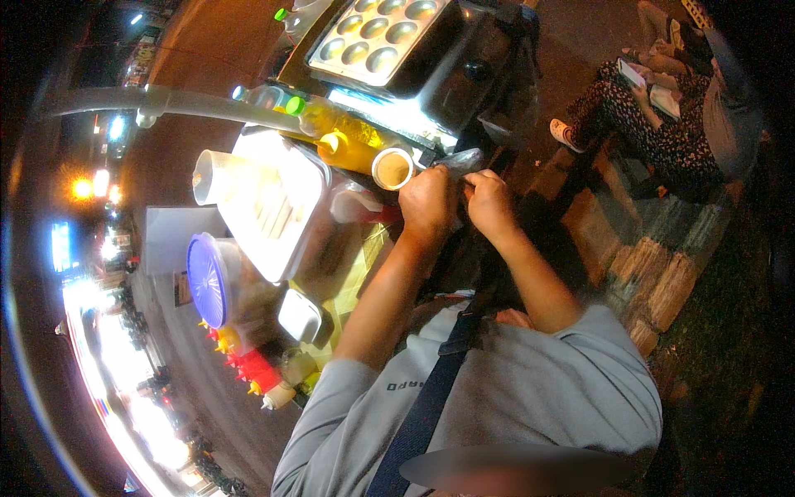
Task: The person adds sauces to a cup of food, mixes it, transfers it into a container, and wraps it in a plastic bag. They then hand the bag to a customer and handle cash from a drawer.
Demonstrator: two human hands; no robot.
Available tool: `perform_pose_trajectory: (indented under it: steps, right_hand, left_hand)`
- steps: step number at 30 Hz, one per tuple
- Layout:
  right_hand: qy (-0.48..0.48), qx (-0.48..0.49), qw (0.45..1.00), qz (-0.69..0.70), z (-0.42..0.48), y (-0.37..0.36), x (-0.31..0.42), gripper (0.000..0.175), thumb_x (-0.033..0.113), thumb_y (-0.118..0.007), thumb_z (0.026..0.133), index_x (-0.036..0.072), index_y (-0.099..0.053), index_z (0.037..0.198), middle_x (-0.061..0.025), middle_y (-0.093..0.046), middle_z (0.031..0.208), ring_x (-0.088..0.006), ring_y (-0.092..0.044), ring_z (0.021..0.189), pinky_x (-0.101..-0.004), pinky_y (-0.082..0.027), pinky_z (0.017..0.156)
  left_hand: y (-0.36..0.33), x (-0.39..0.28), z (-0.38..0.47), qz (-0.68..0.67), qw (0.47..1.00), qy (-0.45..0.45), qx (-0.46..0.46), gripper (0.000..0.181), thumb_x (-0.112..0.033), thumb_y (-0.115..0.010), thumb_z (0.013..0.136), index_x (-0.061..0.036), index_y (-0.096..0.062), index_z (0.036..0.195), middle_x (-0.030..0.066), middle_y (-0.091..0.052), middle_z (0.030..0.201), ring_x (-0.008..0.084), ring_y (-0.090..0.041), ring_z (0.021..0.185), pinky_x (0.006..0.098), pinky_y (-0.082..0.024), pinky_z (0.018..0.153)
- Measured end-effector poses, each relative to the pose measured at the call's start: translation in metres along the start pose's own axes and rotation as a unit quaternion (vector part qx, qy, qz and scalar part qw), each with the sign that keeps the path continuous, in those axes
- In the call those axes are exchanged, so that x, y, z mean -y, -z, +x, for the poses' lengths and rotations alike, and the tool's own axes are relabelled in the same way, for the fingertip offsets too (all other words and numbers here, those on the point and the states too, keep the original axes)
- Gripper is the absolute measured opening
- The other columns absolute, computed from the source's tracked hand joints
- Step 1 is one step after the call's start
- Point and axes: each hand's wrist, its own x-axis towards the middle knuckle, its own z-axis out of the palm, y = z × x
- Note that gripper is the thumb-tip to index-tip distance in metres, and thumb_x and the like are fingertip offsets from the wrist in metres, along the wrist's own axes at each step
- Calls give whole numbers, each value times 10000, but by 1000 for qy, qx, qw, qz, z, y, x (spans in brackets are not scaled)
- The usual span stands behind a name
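Both my hands are close together in front of my chest, over the dark edge of the stall. In my left hand [428, 197] is a crumpled clear plastic bag [464, 159], its end sticking out past the fingers. The fingertips of my right hand [492, 202] are pinched together at the bag's near edge; what lies between them is too small to make out. Just beyond my left hand stands a white cup [393, 170] with a tan content. A yellow squeeze bottle [355, 153] and a green-capped bottle of yellow liquid [335, 122] lie beside it.
A metal pan with round hollows [374, 28] sits on a black cooker [466, 62]. Leftward are a brightly lit white tray [254, 242], a clear jug [211, 177], a purple-lidded tub [208, 279], a white box [300, 315] and several squeeze bottles [258, 369]. People [658, 124] sit at right.
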Motion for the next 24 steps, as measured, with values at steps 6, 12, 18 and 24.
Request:
perform_pose_trajectory:
  steps: [6,12,18,24]
  right_hand:
    - [37,-27,999,0,3,-1,-4,182,45,-723,740,-8,-737,914,-193,-671,826,-394,-649,806,-477,-526,735]
    - [28,-22,999,-4,5,6,-1,112,85,-722,760,16,-724,848,-196,-677,840,-395,-650,804,-487,-526,734]
    - [42,-35,996,-74,5,10,9,84,116,-720,788,36,-700,803,-180,-654,821,-399,-627,800,-491,-513,730]
    - [14,-19,996,-85,10,11,14,81,126,-725,810,54,-689,815,-166,-634,869,-393,-617,813,-490,-507,740]
  left_hand:
    - [2,2,-2,-7,998,-44,-40,173,-213,-652,821,-47,-622,788,201,-678,745,394,-694,731,490,-534,635]
    - [3,-7,5,71,996,10,43,179,-195,-663,817,-44,-641,724,196,-673,712,378,-692,676,472,-536,595]
    - [1,1,1,36,998,-45,-14,186,-203,-657,823,-50,-643,719,186,-679,707,356,-696,649,455,-540,567]
    - [-4,10,-3,14,997,-67,-16,186,-218,-638,867,-63,-633,766,181,-673,730,378,-682,678,474,-533,603]
